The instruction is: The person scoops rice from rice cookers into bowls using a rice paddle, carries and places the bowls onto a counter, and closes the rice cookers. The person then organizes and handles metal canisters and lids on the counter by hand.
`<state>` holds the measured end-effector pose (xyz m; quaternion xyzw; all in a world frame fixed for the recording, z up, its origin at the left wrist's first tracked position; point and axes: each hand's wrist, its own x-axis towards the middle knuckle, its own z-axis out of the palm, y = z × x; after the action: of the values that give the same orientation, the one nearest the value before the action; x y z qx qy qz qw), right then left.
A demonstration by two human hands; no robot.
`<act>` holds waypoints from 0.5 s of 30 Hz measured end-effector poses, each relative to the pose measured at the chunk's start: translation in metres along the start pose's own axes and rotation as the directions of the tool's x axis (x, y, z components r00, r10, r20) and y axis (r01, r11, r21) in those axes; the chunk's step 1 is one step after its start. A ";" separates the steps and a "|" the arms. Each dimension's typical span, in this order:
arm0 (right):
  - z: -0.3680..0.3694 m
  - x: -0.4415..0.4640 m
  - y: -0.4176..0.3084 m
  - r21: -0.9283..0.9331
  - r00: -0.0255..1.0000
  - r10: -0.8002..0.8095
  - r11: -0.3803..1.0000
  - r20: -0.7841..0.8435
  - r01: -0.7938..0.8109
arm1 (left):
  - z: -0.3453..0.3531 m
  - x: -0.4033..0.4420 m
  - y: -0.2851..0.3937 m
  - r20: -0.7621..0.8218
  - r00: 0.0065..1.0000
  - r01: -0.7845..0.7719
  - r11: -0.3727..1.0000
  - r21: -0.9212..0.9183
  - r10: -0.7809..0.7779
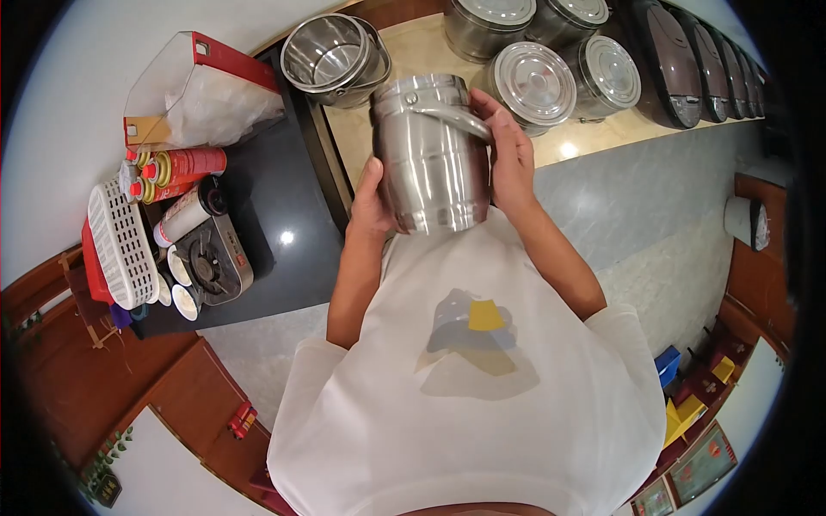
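A stainless steel pail (430, 168) is held up between my two hands, above the near edge of the counter. Its side faces me, with the curved carrying handle (456, 119) lying against its upper part; the inside is hidden. My left hand (370, 198) is pressed to the pail's lower left side, thumb showing. My right hand (511, 155) grips its right side near the handle, fingers partly behind it. Just beyond the pail to the left, an open steel pail (327, 56) stands on the counter, its bottom visible.
Several lidded steel pails (532, 82) stand at the back, beside a row of dark appliances (662, 64). On the black counter (288, 267) at left are a portable gas stove (211, 262), red gas cans (189, 163), a white basket (120, 245) and a box of plastic bags (211, 107).
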<state>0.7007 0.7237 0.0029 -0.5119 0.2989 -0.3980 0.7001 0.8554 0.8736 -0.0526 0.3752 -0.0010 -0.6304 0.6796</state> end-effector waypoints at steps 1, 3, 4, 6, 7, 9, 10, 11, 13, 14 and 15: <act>0.003 0.000 -0.003 -0.024 1.000 -0.021 0.999 0.001 0.021 | 0.005 0.002 0.004 0.084 0.986 -0.149 0.985 0.086 0.142; 0.008 0.001 0.001 -0.100 0.994 -0.097 0.991 -0.043 0.092 | 0.027 -0.003 0.018 0.171 0.934 -0.341 0.925 0.166 0.314; 0.007 0.003 0.001 -0.100 0.995 -0.094 0.991 -0.042 0.089 | 0.031 -0.004 0.021 0.168 0.934 -0.341 0.925 0.166 0.314; 0.004 0.007 -0.006 -0.123 0.974 0.220 0.967 -0.047 -0.224 | 0.033 -0.001 0.027 0.166 0.850 -0.527 0.810 0.256 0.500; 0.004 0.009 -0.013 -0.122 0.975 0.219 0.967 -0.043 -0.223 | 0.032 0.003 0.030 0.173 0.817 -0.576 0.759 0.304 0.551; 0.002 0.011 -0.028 -0.030 0.860 0.477 0.877 0.178 -0.480 | 0.028 0.004 0.036 0.176 0.796 -0.597 0.704 0.386 0.579; 0.002 0.010 -0.026 -0.032 0.860 0.477 0.877 0.179 -0.480 | 0.026 0.005 0.039 0.182 0.776 -0.610 0.643 0.463 0.604; 0.001 0.008 -0.023 -0.049 0.881 0.424 0.904 0.210 -0.424 | 0.026 0.006 0.039 0.195 0.753 -0.627 0.598 0.499 0.628; 0.001 0.005 -0.010 -0.065 0.896 0.370 0.929 0.245 -0.365 | 0.025 0.006 0.040 0.176 0.750 -0.625 0.595 0.506 0.638; 0.001 0.004 0.000 -0.034 0.915 0.296 0.954 0.275 -0.298 | 0.025 0.006 0.040 0.159 0.747 -0.620 0.592 0.514 0.645; 0.000 0.003 0.007 0.001 0.927 0.220 0.973 0.303 -0.231 | 0.024 0.005 0.040 0.162 0.755 -0.609 0.589 0.531 0.635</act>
<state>0.7040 0.7228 -0.0040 -0.5161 0.2384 -0.2378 0.7876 0.8795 0.8541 -0.0174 0.5448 -0.2988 -0.3157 0.7171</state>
